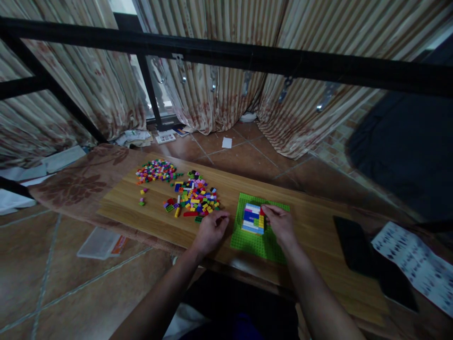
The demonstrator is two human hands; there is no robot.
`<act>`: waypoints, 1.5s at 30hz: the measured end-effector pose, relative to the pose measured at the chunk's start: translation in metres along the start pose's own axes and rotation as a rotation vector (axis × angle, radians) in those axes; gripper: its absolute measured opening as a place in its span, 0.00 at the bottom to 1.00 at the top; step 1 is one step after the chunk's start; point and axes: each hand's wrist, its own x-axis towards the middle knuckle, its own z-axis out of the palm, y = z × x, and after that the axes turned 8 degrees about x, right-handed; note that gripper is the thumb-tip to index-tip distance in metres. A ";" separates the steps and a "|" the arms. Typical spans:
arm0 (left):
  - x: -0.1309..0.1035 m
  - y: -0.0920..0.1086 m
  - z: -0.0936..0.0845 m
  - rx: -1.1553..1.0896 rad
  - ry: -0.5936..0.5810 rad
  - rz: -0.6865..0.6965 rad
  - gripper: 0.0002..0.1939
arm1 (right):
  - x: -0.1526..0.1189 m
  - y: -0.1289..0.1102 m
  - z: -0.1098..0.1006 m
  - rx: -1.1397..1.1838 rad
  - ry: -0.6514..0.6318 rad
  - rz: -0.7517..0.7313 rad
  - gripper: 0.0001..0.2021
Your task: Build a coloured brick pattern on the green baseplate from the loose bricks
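Pinching right hand (pixel 279 223): fingers narrow on a red brick (pixel 262 210) at the block's right edge; off-angle pressure could seat it skewed.
Left hand (pixel 212 230): fingers curled beside the loose bricks (pixel 196 194), can't tell if holding anything; a stray knock could scatter them.
Brick block (pixel 253 221): on the green baseplate (pixel 244 242); sideways force could slide both across the table (pixel 314 236).
Red brick's underside: hidden.
Baseplate's right side: partly behind hand and forearm.
Printed sheet (pixel 414 259): cut off, unreadable.
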 end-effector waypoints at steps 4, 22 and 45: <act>-0.002 0.001 -0.001 0.020 0.005 0.017 0.10 | 0.001 0.008 0.001 -0.005 0.011 0.005 0.23; -0.059 -0.027 -0.071 0.144 0.204 -0.097 0.10 | -0.023 -0.014 -0.003 -0.075 0.207 -0.235 0.25; -0.042 -0.057 -0.089 0.152 0.271 -0.257 0.14 | -0.090 -0.029 0.181 -0.896 -0.552 -0.735 0.10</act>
